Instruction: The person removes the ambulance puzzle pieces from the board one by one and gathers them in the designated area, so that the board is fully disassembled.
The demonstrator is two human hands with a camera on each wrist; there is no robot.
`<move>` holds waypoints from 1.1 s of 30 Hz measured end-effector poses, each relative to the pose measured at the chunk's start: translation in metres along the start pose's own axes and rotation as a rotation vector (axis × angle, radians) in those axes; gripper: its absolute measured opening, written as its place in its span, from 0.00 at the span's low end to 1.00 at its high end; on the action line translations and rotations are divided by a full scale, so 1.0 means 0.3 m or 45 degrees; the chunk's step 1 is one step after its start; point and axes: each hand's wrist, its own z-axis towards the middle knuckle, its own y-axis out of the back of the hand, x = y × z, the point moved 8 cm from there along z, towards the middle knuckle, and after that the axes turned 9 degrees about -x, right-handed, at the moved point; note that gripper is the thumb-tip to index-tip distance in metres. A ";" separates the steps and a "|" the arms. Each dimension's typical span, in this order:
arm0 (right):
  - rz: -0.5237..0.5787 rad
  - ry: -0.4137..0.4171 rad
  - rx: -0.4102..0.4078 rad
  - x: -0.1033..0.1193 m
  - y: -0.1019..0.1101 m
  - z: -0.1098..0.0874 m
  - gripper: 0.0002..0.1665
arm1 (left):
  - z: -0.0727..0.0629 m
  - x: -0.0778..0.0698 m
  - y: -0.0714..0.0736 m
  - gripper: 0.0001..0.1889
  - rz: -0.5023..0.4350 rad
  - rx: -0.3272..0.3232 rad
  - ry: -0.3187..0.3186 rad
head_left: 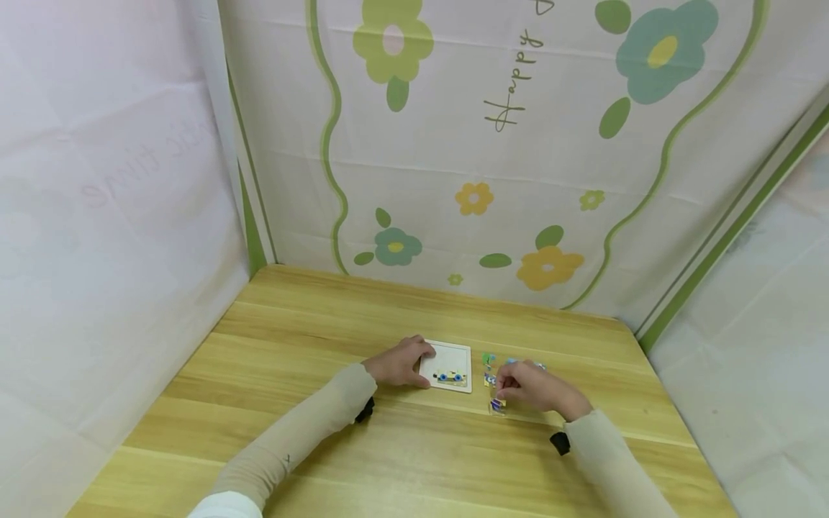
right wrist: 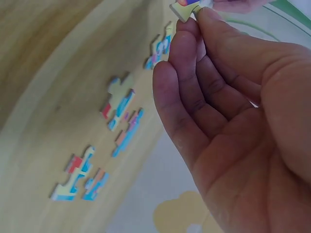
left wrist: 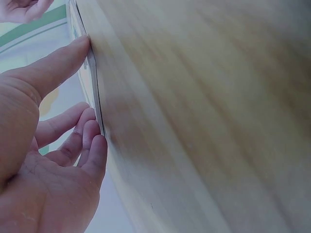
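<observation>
A white puzzle board (head_left: pixel 447 356) lies on the table, with a few joined pieces showing a yellow and blue picture (head_left: pixel 451 376) in its near right part. My left hand (head_left: pixel 401 362) holds the board's left side, thumb toward the near corner and fingers toward the far one. In the left wrist view the fingertips (left wrist: pixel 99 145) are right at the board's thin edge. My right hand (head_left: pixel 527 385), to the right of the board, pinches a small puzzle piece (right wrist: pixel 183 10) between thumb and fingertips. Part of this piece is hidden by the fingers.
Several loose jigsaw pieces lie on the wooden table (head_left: pixel 311 446) around the right hand, among them a green one (head_left: pixel 488 358) and a purple one (head_left: pixel 496 405). More colourful pieces (right wrist: pixel 119 102) show in the right wrist view. Printed cloth walls (head_left: pixel 427 144) stand behind and at both sides.
</observation>
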 end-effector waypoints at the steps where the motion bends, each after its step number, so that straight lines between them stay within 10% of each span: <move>1: -0.004 0.007 -0.008 -0.005 -0.004 0.000 0.07 | 0.000 0.001 -0.001 0.34 -0.002 0.000 -0.001; 16: 0.000 -0.043 -0.018 -0.052 -0.014 0.027 0.06 | 0.001 -0.002 -0.001 0.34 -0.005 0.002 -0.009; 33: -0.059 0.002 0.018 0.080 0.018 0.161 0.08 | 0.000 -0.002 -0.004 0.33 0.024 0.010 -0.002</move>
